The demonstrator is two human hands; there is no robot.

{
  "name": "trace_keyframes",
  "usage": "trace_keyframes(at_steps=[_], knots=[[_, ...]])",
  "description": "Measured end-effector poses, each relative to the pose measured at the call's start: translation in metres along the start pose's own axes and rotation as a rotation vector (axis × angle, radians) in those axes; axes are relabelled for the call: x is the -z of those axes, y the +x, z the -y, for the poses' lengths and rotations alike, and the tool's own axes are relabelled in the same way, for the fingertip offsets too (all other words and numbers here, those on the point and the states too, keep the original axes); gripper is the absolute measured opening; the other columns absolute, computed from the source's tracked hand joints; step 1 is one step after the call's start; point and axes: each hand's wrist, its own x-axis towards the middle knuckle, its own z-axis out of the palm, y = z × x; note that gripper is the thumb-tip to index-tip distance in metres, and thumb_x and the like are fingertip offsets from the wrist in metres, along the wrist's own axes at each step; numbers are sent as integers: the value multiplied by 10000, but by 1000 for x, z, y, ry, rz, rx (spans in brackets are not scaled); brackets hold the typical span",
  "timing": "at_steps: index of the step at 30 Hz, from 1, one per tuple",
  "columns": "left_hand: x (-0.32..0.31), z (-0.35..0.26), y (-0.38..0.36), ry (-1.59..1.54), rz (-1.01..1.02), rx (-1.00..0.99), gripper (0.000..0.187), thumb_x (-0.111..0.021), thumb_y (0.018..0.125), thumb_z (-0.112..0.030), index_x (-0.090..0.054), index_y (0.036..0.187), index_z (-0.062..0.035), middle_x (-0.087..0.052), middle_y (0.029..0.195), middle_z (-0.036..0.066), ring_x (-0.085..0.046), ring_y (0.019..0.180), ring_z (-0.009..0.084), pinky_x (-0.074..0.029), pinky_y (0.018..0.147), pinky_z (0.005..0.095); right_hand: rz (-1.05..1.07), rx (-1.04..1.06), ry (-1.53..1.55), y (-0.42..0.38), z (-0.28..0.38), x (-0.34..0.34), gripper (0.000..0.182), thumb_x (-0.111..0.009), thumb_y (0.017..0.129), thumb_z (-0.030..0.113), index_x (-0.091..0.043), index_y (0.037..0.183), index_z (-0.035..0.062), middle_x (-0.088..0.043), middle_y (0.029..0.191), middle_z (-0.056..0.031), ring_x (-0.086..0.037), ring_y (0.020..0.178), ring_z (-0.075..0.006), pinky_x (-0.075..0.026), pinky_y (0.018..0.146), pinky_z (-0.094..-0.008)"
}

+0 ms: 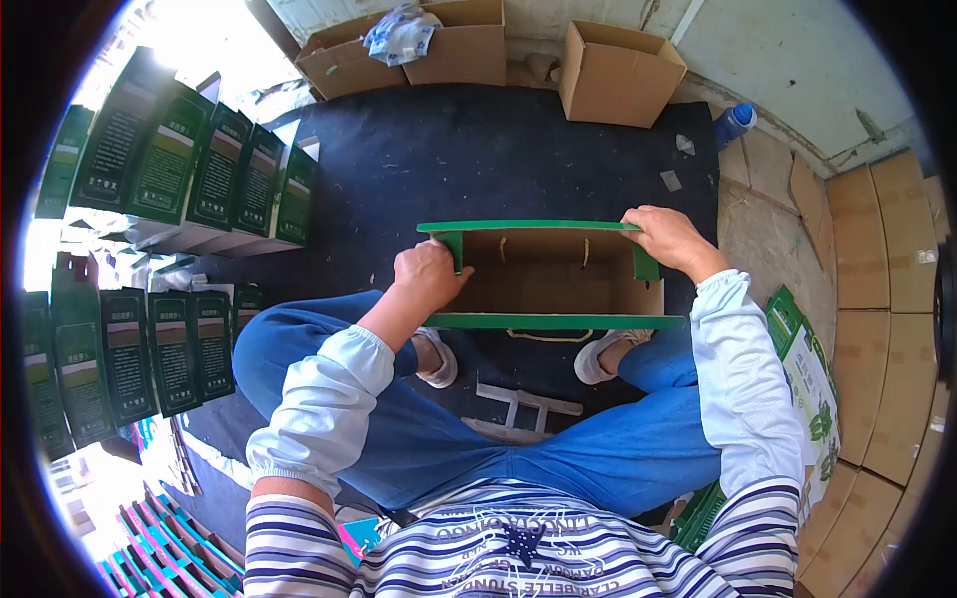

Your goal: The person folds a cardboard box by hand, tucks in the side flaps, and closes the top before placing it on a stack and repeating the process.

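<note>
An open box [558,321] with green outer faces and a brown inside stands between my legs, its top facing up. Rope loops show on its far inner wall, and a rope handle hangs outside the near wall. My left hand [427,274] grips the box's left end, with the fingers partly hidden at the small green flap. At the far right corner, my right hand [670,239] holds the green top edge. Another small green flap [645,263] hangs inside the right end.
Rows of green boxes [164,164] stand at the left on the dark mat [399,149]. Open brown cartons [618,85] are at the back, beside a blue bottle [735,122]. Stacked cartons [867,369] line the right. Flat green printed sheets [805,369] lie by my right arm.
</note>
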Motion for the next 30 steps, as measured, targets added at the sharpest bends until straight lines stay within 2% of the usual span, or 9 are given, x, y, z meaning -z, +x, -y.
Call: trace_keyframes(at_steps=[8,11,14,17,19,20,24,29,30], knots=[[3,22,-10,-40,67,-62,493,-667,807,-381,-529,989,56,-649,946,185,-666,854,325,-541,701,400,19,-16,-17,-3,4,-3,245,-525,916,297,-619,971,77,-629,982,-113,-593,960,-314,-471,815,-412],[2,23,-17,-62,-38,-100,450,-688,789,-285,-521,1038,51,-643,930,188,-659,845,344,-535,708,404,32,-20,-36,-3,4,-5,288,-522,917,335,-616,998,75,-631,1000,-116,-595,971,-310,-472,824,-406],[2,24,-21,34,-125,-313,474,-679,790,-239,-501,1143,22,-616,993,220,-646,859,340,-532,723,417,63,-35,-19,-4,9,-6,357,-544,895,378,-598,1071,73,-621,1045,-129,-587,1003,-311,-467,849,-402],[-2,24,-21,107,-178,-439,441,-660,797,-192,-504,1159,7,-601,1015,213,-632,889,343,-528,737,422,101,-2,28,-15,13,-3,459,-567,869,404,-554,1183,71,-595,1120,-148,-560,1075,-312,-446,901,-400],[-10,29,-11,123,-117,-412,433,-667,788,-193,-517,1143,4,-605,1002,203,-627,908,342,-526,741,424,120,99,93,-20,4,-8,532,-580,852,415,-514,1249,67,-573,1171,-160,-535,1124,-313,-427,939,-401],[-15,33,-7,134,-86,-392,429,-670,783,-194,-524,1135,3,-606,995,198,-625,917,341,-524,743,426,131,146,98,-22,-3,-8,536,-597,849,350,-478,1296,77,-559,1209,-151,-509,1165,-310,-406,971,-405],[-7,34,-22,167,-99,-260,376,-655,806,-232,-552,1087,-4,-610,986,173,-629,921,325,-520,741,422,189,-24,1,-25,3,12,455,-625,844,251,-511,1257,99,-575,1191,-134,-528,1136,-316,-424,946,-414],[17,25,-39,128,-27,35,373,-617,851,-305,-555,1054,1,-605,985,152,-621,941,305,-513,760,412,75,25,-29,-17,17,4,379,-580,879,338,-565,1154,78,-604,1130,-144,-563,1065,-327,-453,898,-418],[23,24,-42,52,-130,28,402,-616,848,-325,-555,1071,5,-605,1006,162,-616,958,314,-508,779,413,66,40,-10,-17,22,5,378,-562,890,362,-573,1133,73,-609,1118,-145,-569,1053,-329,-458,889,-419]])
